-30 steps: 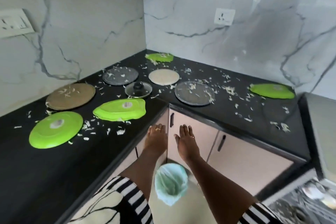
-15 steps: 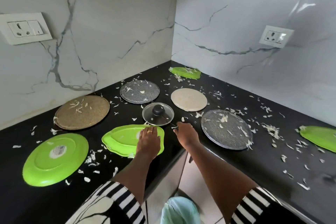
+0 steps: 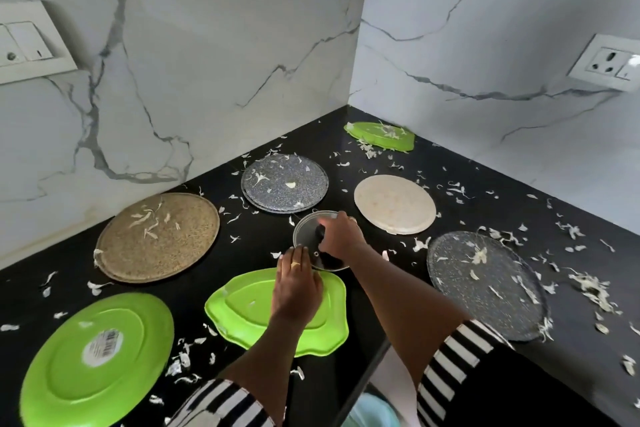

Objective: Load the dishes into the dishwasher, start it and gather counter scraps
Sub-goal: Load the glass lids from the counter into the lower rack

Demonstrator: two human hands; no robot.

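A small glass lid (image 3: pixel 307 227) with a black knob lies in the middle of the black corner counter (image 3: pixel 408 163). My right hand (image 3: pixel 341 235) is closed on that knob. My left hand (image 3: pixel 297 284) rests flat, fingers apart, over the wavy green plate (image 3: pixel 242 308), with its fingertips at the lid's near rim. Around them lie an upturned round green plate (image 3: pixel 93 360), a brown plate (image 3: pixel 157 236), two grey speckled plates (image 3: pixel 284 182) (image 3: pixel 485 281), a cream plate (image 3: pixel 394 203) and a green plate (image 3: pixel 379 135) in the corner. White vegetable scraps (image 3: pixel 592 288) are strewn over counter and plates.
Marble walls close the counter on two sides, each with a socket plate (image 3: pixel 609 62) (image 3: pixel 27 42). The counter's inner corner edge (image 3: pixel 372 364) runs between my arms. A bin with a pale liner (image 3: pixel 370 412) stands on the floor below it.
My view has moved in closer over the counter. My right hand has reached forward from the counter edge and closed on the lid's knob. My left hand has slid forward across the wavy green plate.
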